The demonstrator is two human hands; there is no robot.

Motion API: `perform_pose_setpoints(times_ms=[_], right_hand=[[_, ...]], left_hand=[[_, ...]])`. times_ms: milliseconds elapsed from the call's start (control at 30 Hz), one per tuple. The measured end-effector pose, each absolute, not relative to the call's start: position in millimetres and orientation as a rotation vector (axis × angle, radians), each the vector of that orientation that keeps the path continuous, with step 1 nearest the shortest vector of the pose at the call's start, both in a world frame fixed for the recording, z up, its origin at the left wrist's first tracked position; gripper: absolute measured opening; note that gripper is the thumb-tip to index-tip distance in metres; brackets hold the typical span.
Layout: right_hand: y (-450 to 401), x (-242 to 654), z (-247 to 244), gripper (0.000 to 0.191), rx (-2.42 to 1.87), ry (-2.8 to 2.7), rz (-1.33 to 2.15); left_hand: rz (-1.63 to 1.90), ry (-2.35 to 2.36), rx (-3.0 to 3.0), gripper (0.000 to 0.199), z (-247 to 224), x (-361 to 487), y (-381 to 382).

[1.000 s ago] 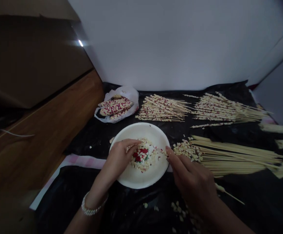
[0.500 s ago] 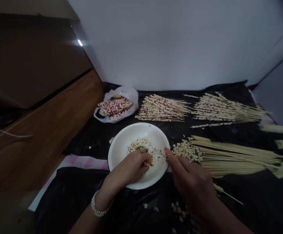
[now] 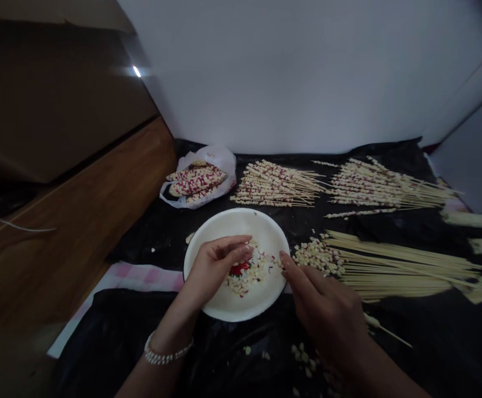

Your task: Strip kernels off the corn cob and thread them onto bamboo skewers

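Note:
My right hand [image 3: 328,307] is closed on a bamboo skewer, mostly hidden in the fingers. Its kernel-covered end [image 3: 269,260] points left over the white bowl [image 3: 199,296]. Above the bowl's middle, my left hand [image 3: 218,265] has its thumb and fingers drawn together near the skewer's tip. Pale bits, seemingly corn kernels, show at those fingertips, though small and blurred. Loose white and dark red kernels [image 3: 241,286] lie in the bowl, around a red pattern on its bottom. A beaded bracelet [image 3: 162,356] circles my left wrist.
Corn cobs [image 3: 197,182] lie in a plastic bag [image 3: 220,160] at the back left. Two piles of kernel-threaded skewers [image 3: 276,185] stretch rightward. Bare bamboo skewers [image 3: 407,271] lie right of the bowl beside a kernel heap [image 3: 316,255]. Black plastic sheeting [image 3: 141,315] covers the surface.
My left hand has risen from the kernels in the bowl and turned, its fingertips now near the skewer's tip. The bowl's red pattern shows more. My right hand has barely moved.

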State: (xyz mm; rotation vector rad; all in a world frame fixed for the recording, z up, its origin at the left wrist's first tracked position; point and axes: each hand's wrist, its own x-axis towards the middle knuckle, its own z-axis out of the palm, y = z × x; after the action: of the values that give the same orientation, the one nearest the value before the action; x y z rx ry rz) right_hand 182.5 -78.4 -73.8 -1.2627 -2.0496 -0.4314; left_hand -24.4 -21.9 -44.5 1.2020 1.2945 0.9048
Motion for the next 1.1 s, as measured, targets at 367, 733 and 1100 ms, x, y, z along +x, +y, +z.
perform_pose_setpoints(times_ms=[367, 733, 1100], right_hand=[[-80.1, 181.3, -71.3, 0.038, -1.254, -2.066, -0.43], [-81.0, 181.3, -71.3, 0.039, -1.285, -2.071, -0.441], [-82.9, 182.0, -74.9, 0.043, -1.282, -2.082, -0.414]], left_hand=[[1.068, 1.189, 0.93, 0.02, -46.5, -16.2, -28.1], [1.128, 1.094, 0.764, 0.021, -43.1, -9.9, -29.9], [1.127, 1.05, 0.63, 0.018, -43.2, -14.3, -27.0]])
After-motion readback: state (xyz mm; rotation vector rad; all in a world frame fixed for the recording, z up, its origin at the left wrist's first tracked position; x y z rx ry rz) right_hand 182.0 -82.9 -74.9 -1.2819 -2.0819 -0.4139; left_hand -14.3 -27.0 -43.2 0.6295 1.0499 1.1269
